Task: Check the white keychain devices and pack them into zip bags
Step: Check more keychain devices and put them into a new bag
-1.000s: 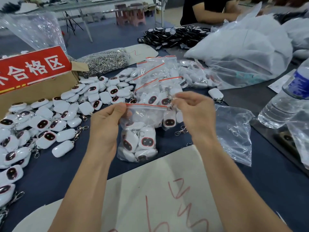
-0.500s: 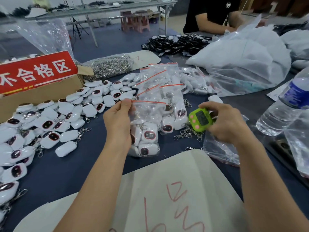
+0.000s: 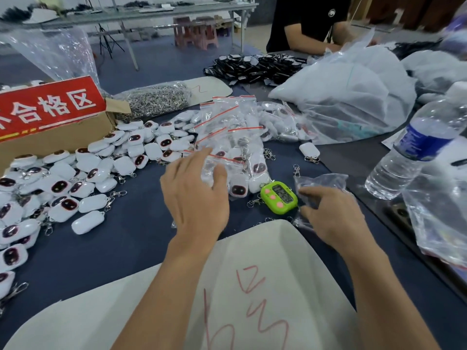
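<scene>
Fingers (image 3: 189,164) of the left hand (image 3: 194,198) are spread, palm down, pressing on a filled zip bag (image 3: 227,162) near the middle of the bench (image 3: 126,238). The palm hides the bag's near half, so how many pieces it holds cannot be told. The right hand (image 3: 331,215) has its fingers loosely bent on a crumpled empty bag (image 3: 326,180) toward the right edge; whether they pinch the plastic cannot be told.

Nearest, a white sheet (image 3: 265,248) with red scrawl lies at the near edge, cut off below and crossed by both forearms. Between the hands a green timer (image 3: 279,198) lies face up, its digits too blurred to read. Loose white devices (image 3: 83,188) with metal clasps are heaped along the left edge, and the heap runs out of view. Behind them a cardboard box (image 3: 63,141) carries a red sign (image 3: 48,107) that hides its inside.

Just past the left hand, more zip bags (image 3: 227,122) with red strips are stacked, each holding white devices. Beyond those lies a clear bag of clips (image 3: 156,99). A water bottle (image 3: 404,157) is at the right edge, its top blurred. Large clear sacks (image 3: 353,97) fill the far right corner, their contents hard to make out. Black pieces (image 3: 252,68) are piled at the far edge, where a person (image 3: 308,21) in a black top is cut off at the shoulders.
</scene>
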### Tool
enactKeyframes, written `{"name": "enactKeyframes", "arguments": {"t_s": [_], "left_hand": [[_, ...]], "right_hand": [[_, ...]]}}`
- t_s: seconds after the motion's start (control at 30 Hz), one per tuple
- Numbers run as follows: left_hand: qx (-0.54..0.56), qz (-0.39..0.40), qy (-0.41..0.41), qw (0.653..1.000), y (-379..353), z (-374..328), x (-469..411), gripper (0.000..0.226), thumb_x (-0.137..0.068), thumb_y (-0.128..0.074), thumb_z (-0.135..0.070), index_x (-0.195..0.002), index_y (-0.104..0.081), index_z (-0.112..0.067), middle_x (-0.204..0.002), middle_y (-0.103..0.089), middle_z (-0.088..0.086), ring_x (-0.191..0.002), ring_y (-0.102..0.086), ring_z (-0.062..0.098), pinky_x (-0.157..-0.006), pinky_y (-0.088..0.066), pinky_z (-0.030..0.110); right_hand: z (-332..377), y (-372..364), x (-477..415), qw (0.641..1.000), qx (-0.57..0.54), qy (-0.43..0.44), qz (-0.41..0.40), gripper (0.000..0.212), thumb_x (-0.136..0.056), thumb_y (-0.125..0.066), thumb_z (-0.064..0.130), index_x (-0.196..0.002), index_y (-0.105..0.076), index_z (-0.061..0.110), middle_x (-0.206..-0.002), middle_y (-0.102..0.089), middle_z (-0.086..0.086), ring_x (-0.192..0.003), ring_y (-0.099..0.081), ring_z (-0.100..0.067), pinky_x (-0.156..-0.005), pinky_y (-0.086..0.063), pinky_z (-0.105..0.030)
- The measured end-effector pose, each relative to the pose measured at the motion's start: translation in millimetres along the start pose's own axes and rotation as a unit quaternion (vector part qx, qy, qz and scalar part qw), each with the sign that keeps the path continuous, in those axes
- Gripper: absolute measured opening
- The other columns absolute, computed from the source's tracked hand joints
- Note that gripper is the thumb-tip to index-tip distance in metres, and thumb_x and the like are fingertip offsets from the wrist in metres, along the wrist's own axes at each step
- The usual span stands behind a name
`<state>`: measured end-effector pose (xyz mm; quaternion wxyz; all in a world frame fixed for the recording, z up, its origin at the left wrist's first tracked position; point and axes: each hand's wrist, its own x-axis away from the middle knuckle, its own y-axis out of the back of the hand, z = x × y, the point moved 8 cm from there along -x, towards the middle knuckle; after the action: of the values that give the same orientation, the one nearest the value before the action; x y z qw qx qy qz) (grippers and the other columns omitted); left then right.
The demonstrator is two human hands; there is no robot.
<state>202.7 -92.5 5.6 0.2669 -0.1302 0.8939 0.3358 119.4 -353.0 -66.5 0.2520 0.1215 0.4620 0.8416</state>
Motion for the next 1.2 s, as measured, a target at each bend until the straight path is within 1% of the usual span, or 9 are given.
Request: {"name": "enactKeyframes", "arguments": {"t_s": [0.17, 0.23, 0.33, 0.4, 0.53, 0.7, 0.83, 0.97, 1.2], "left_hand": [[0.075, 0.022, -0.036, 0.996, -3.6, -25.6, 12.4, 0.023, -0.090, -0.065, -0.030, -0.108, -0.078, -0.030, -0.097, -0.063, -0.027, -0.106, -0.053, 0.003, -0.092, -0.029, 0.013], [0.160, 0.144, -0.003, 0.977, -21.1, -28.1, 18.3, 0.017, -0.087, -0.066, -0.037, -0.097, -0.080, -0.035, -0.088, -0.070, -0.030, -0.097, -0.061, 0.000, -0.092, -0.042, 0.011], [0.249, 0.393, 0.062, 0.883, -56.9, -38.4, 45.2, 0.018, -0.083, -0.070, -0.042, -0.090, -0.081, -0.030, -0.087, -0.078, -0.006, -0.089, -0.072, 0.023, -0.091, -0.056, 0.043], [0.288, 0.429, 0.070, 0.853, -60.3, -43.0, 53.5, 0.026, -0.083, -0.073, -0.040, -0.091, -0.080, -0.017, -0.084, -0.078, 0.005, -0.080, -0.073, 0.026, -0.082, -0.055, 0.042], [0.316, 0.350, 0.128, 0.872, -38.1, -26.1, 38.3, 0.015, -0.089, -0.067, -0.014, -0.085, -0.080, -0.008, -0.059, -0.065, 0.007, -0.058, -0.051, 0.010, -0.062, -0.041, 0.024], [0.279, 0.260, 0.204, 0.902, 6.1, 9.1, 19.1, 0.029, -0.086, -0.064, 0.002, -0.088, -0.079, -0.023, -0.071, -0.076, 0.002, -0.062, -0.070, 0.013, -0.067, -0.057, 0.027], [0.185, 0.218, 0.140, 0.948, 42.1, 19.7, 11.9, 0.028, -0.080, -0.063, -0.004, -0.085, -0.079, -0.027, -0.068, -0.075, 0.001, -0.055, -0.066, 0.008, -0.050, -0.052, 0.023], [0.173, 0.222, 0.143, 0.949, 71.4, 32.4, 15.4, 0.038, -0.082, -0.074, -0.006, -0.079, -0.079, -0.044, -0.071, -0.076, -0.009, -0.062, -0.069, 0.009, -0.067, -0.059, 0.030], [-0.056, -0.125, 0.008, 0.991, 178.8, 25.9, 14.9, 0.050, -0.069, -0.058, -0.004, -0.102, -0.080, -0.034, -0.085, -0.065, -0.012, -0.082, -0.059, 0.015, -0.072, -0.039, 0.027]], "right_hand": [[7.0, 21.0, 3.4, 0.942, -0.327, -0.033, -0.063, 0.019, -0.097, -0.067, 0.021, -0.098, -0.081, 0.035, -0.093, -0.079, 0.014, -0.085, -0.070, 0.002, -0.084, -0.052, -0.018], [18.7, 22.0, 4.5, 0.899, -0.433, -0.037, -0.061, 0.022, -0.101, -0.062, 0.016, -0.098, -0.081, 0.029, -0.095, -0.080, 0.010, -0.092, -0.073, -0.004, -0.084, -0.056, -0.021], [49.7, 10.7, 9.0, 0.846, -0.530, -0.044, -0.030, 0.022, -0.102, -0.060, 0.016, -0.099, -0.081, 0.022, -0.090, -0.079, 0.001, -0.081, -0.070, -0.016, -0.074, -0.059, -0.031], [70.7, 2.7, 12.9, 0.819, -0.571, -0.060, -0.025, 0.021, -0.101, -0.060, 0.015, -0.096, -0.079, 0.021, -0.077, -0.075, 0.005, -0.070, -0.065, -0.014, -0.063, -0.057, -0.029], [99.6, -10.1, 15.7, 0.822, -0.566, -0.059, -0.007, 0.021, -0.101, -0.061, 0.016, -0.116, -0.075, 0.016, -0.104, -0.079, -0.004, -0.089, -0.073, -0.018, -0.081, -0.059, -0.036], [121.5, 17.9, 53.5, 0.937, -0.295, 0.027, -0.186, 0.026, -0.084, -0.071, 0.041, -0.104, -0.057, 0.033, -0.097, -0.067, 0.018, -0.090, -0.060, -0.001, -0.079, -0.044, -0.024], [174.4, -18.4, 76.4, 0.938, -0.324, 0.123, -0.021, 0.016, -0.085, -0.072, 0.039, -0.087, -0.061, 0.028, -0.080, -0.067, 0.013, -0.073, -0.060, -0.007, -0.069, -0.048, -0.029], [195.5, -22.5, 78.0, 0.943, -0.276, 0.184, -0.003, 0.016, -0.091, -0.065, 0.008, -0.079, -0.063, 0.018, -0.069, -0.065, 0.003, -0.066, -0.057, -0.017, -0.065, -0.048, -0.036], [231.7, -37.3, 94.3, 0.962, -0.178, 0.206, -0.013, 0.016, -0.091, -0.059, 0.014, -0.082, -0.062, 0.027, -0.073, -0.068, 0.004, -0.067, -0.064, -0.018, -0.062, -0.047, -0.030]]}}
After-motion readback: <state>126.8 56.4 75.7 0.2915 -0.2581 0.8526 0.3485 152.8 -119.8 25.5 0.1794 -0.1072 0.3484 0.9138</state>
